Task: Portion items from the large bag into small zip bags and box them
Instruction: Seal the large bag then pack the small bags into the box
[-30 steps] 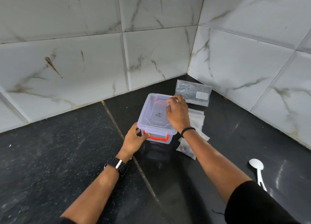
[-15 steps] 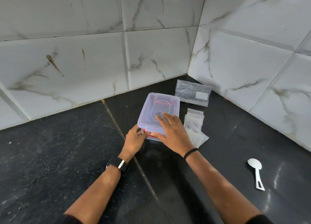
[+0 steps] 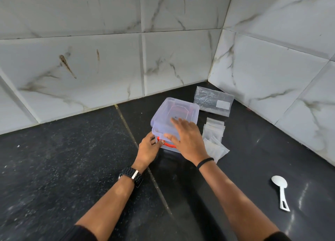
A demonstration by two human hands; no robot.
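A clear plastic box (image 3: 164,115) with a lid and an orange latch (image 3: 167,145) stands on the black counter near the corner. My right hand (image 3: 188,141) lies flat on the near part of the lid, fingers straight. At the box's near left corner my left hand (image 3: 149,149) holds the box, its fingertips by the orange latch. Right of the box lie several small clear zip bags (image 3: 213,137) in a loose pile. The large clear bag (image 3: 213,101) with a white label lies flat behind them, by the right wall.
A white plastic spoon (image 3: 280,190) lies on the counter at the right. Tiled marble walls (image 3: 108,59) meet in a corner just behind the box. The black counter (image 3: 63,168) stretches to the left.
My right hand has slid from the lid's far right edge to its near part and flattened there. My left hand stays at the near left corner by the latch.
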